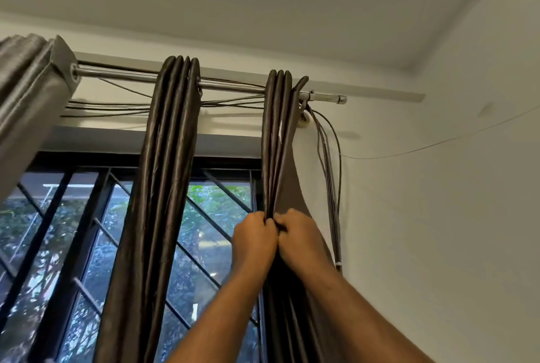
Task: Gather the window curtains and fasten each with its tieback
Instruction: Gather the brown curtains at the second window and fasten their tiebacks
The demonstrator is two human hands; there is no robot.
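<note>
both hands are raised to the right-hand curtain (pixel 277 143), which hangs from the far end of the curtain rod (pixel 233 86) next to the wall. the left hand (pixel 254 243) and right hand (pixel 299 238) sit knuckle to knuckle at the same height, each with fingers curled tight around the bunched pleats. the curtain's long axis runs straight down from the rod, through both fists and on below the forearms. one flap of fabric bows out toward the wall just above the right hand, so that hand looks the nearer one to draw it in. no tieback shows in this view. the middle curtain (pixel 169 158) hangs already bunched, well apart on the left hand's side.
</note>
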